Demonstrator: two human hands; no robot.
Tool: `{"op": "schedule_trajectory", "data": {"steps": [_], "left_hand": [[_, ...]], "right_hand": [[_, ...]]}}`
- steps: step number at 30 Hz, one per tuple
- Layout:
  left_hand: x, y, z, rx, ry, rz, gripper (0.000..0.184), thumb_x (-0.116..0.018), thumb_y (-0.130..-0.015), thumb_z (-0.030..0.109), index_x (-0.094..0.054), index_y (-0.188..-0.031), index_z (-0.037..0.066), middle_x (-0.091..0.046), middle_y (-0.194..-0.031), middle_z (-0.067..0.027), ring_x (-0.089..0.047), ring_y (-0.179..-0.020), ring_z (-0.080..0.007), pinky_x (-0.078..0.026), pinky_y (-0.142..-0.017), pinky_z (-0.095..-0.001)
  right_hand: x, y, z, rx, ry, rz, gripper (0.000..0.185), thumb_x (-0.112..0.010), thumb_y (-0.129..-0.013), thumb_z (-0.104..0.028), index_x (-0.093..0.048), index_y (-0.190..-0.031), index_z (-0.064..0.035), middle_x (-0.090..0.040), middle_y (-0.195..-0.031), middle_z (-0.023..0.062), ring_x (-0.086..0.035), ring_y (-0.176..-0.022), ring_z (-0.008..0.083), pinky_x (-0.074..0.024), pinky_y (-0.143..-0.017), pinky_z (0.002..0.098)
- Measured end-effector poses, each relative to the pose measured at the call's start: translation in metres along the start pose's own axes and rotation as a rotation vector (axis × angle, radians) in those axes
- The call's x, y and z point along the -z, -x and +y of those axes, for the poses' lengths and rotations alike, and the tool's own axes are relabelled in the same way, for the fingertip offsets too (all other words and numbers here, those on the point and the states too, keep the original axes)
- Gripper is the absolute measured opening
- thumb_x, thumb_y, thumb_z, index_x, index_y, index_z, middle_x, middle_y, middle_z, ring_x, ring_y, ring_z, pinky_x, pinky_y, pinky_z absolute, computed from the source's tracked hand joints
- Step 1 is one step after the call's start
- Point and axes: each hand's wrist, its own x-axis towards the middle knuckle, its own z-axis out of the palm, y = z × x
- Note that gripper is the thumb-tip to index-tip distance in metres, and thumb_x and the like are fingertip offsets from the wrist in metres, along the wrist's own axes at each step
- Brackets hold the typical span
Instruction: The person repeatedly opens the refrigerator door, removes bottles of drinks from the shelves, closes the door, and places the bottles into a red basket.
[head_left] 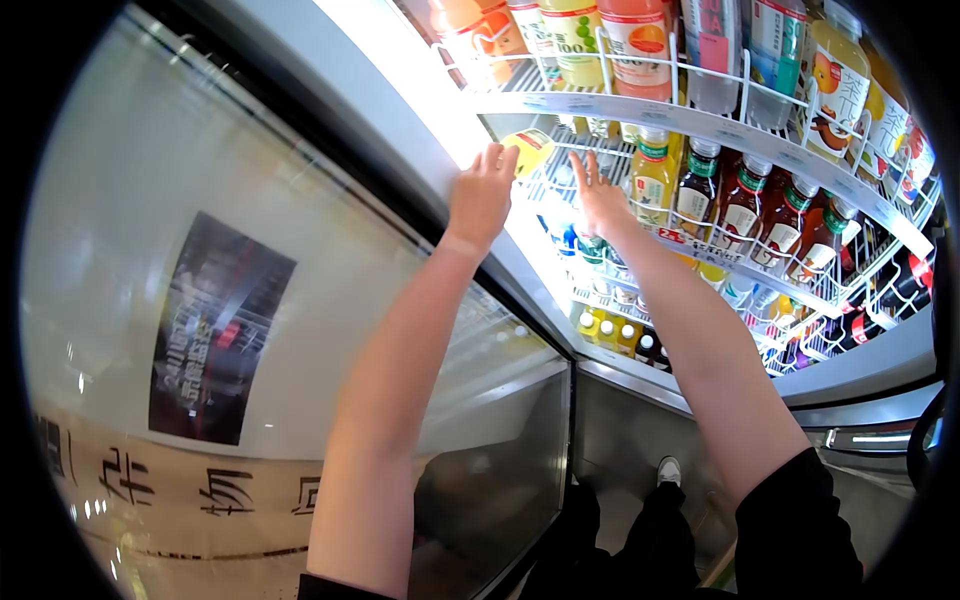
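My left hand reaches to the left end of the fridge's middle wire shelf. Its fingers are curled at a tilted, yellow-labelled drink bottle, partly hidden behind them. Just right of it, my right hand hovers over the same shelf, fingers apart and nothing in them. Nearest to that hand stands a bottle of yellow drink with a green-banded neck. Dark tea bottles continue the row to the right.
Juice bottles line the upper shelf behind a white wire rail. Lower shelves hold small yellow-capped and dark bottles. The open glass door, bearing a dark poster, stands on the left. A shoe shows on the floor below.
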Motion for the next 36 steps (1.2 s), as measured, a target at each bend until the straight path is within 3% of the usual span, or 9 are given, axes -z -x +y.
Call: {"op": "schedule_trajectory", "data": {"steps": [3, 6, 9, 14, 17, 21, 25, 27, 36], "left_hand": [[0.023, 0.008, 0.008, -0.019, 0.018, 0.022, 0.039, -0.066, -0.078, 0.005, -0.052, -0.115, 0.006, -0.055, -0.104, -0.0106, -0.06, -0.09, -0.0313, -0.051, -0.071, -0.0411], [0.048, 0.019, 0.019, 0.074, 0.075, 0.03, 0.036, -0.066, -0.077, 0.003, -0.055, -0.111, 0.006, -0.056, -0.1, -0.0114, -0.06, -0.09, -0.0325, -0.051, -0.071, -0.0416], [0.064, 0.029, 0.032, 0.066, 0.106, 0.065, 0.037, -0.069, -0.074, 0.004, -0.056, -0.109, 0.007, -0.057, -0.099, -0.0117, -0.061, -0.088, -0.0332, -0.051, -0.071, -0.0416], [0.107, 0.039, 0.061, 0.141, 0.313, -0.085, 0.042, -0.076, -0.071, 0.009, -0.056, -0.107, 0.008, -0.06, -0.099, -0.0129, -0.062, -0.087, -0.0368, -0.052, -0.074, -0.0415], [0.137, 0.05, 0.083, 0.161, 0.38, -0.105, 0.048, -0.077, -0.072, 0.01, -0.055, -0.114, 0.008, -0.06, -0.106, -0.0145, -0.062, -0.09, -0.036, -0.052, -0.074, -0.0408], [0.187, 0.082, 0.138, 0.505, 0.489, 0.328, 0.06, -0.074, -0.076, 0.008, -0.047, -0.129, 0.0, -0.054, -0.122, -0.0154, -0.052, -0.114, -0.0307, -0.044, -0.094, -0.0401], [0.285, 0.138, 0.21, 0.825, -0.007, 0.289, 0.067, -0.069, -0.081, 0.012, -0.035, -0.137, -0.002, -0.029, -0.146, -0.0256, -0.011, -0.139, -0.0487, -0.012, -0.111, -0.0578], [0.309, 0.16, 0.242, 1.029, -0.194, 0.251, 0.069, -0.066, -0.082, 0.008, -0.032, -0.141, 0.0, -0.021, -0.152, -0.0237, -0.006, -0.142, -0.0454, -0.006, -0.113, -0.0539], [0.33, 0.202, 0.263, 1.082, -0.155, 0.081, 0.08, -0.065, -0.083, 0.011, -0.02, -0.148, 0.004, -0.006, -0.156, -0.0223, 0.007, -0.141, -0.0479, -0.004, -0.112, -0.0575]], "right_hand": [[-0.006, -0.003, 0.004, 0.0, -0.001, 0.001, 0.104, -0.066, -0.083, -0.025, 0.014, -0.149, -0.0144, -0.001, -0.155, 0.0246, -0.033, -0.136, 0.0374, -0.0434, -0.101, 0.0461], [0.004, 0.013, -0.004, -0.009, -0.183, 0.066, 0.117, -0.075, -0.077, -0.035, 0.016, -0.148, -0.0153, 0.002, -0.155, 0.0229, -0.007, -0.144, 0.0354, -0.0193, -0.113, 0.0576], [-0.004, 0.029, -0.014, 0.212, -0.365, 0.33, 0.115, -0.08, -0.071, -0.04, -0.001, -0.15, -0.0108, -0.009, -0.153, 0.0258, -0.007, -0.144, 0.0364, -0.0107, -0.113, 0.0585], [0.003, 0.06, -0.028, 0.507, -0.591, 0.619, 0.088, -0.083, -0.067, -0.028, -0.033, -0.137, -0.0056, -0.039, -0.14, 0.0214, -0.036, -0.133, 0.0358, -0.0269, -0.11, 0.0522], [0.009, 0.101, -0.027, 0.396, -0.857, 0.295, 0.074, -0.085, -0.062, -0.028, -0.05, -0.124, -0.0063, -0.061, -0.115, 0.0179, -0.061, -0.105, 0.0338, -0.0503, -0.089, 0.041], [0.023, 0.175, -0.044, 0.374, -1.117, 0.202, 0.079, -0.083, -0.065, -0.029, -0.044, -0.129, -0.0038, -0.062, -0.115, 0.0177, -0.061, -0.107, 0.0304, -0.0481, -0.092, 0.0378], [0.042, 0.246, -0.042, 0.302, -1.239, 0.019, 0.084, -0.083, -0.067, -0.024, -0.038, -0.135, -0.0016, -0.059, -0.118, 0.0151, -0.058, -0.109, 0.0247, -0.0458, -0.096, 0.0379], [0.045, 0.268, -0.038, 0.305, -1.313, -0.052, 0.084, -0.083, -0.067, -0.023, -0.038, -0.134, -0.0016, -0.059, -0.117, 0.0144, -0.058, -0.108, 0.0241, -0.046, -0.095, 0.0375], [0.073, 0.317, -0.047, 0.367, -1.407, -0.417, 0.08, -0.083, -0.067, -0.02, -0.041, -0.132, -0.0021, -0.06, -0.114, 0.0114, -0.059, -0.105, 0.0204, -0.0474, -0.092, 0.0355]]}}
